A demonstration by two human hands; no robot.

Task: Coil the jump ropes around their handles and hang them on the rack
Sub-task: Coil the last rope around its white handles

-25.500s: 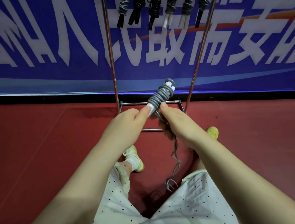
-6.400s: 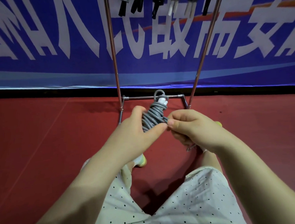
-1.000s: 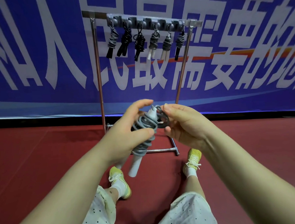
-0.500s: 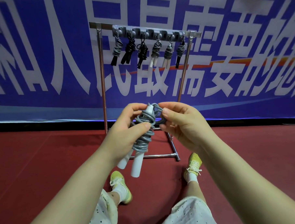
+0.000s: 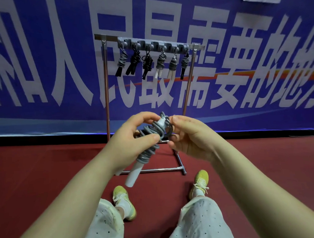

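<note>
At six o'clock, the person's knees in dotted white trousers (image 5: 198,223) and yellow shoes (image 5: 200,181) rest on the red floor (image 5: 38,178). Above them, near centre, the left hand (image 5: 130,147) grips the grey jump rope (image 5: 150,142), coiled around its white handles (image 5: 133,175), which point down toward seven o'clock. The right hand (image 5: 187,137) pinches the rope's top loop. At twelve o'clock, the metal rack (image 5: 106,96) holds six coiled ropes (image 5: 161,64) before a blue banner (image 5: 258,78).

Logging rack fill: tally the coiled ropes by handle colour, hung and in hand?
Black handles, on the rack: 4
White handles, on the rack: 2
White handles, held in both hands: 1
Total: 7
</note>
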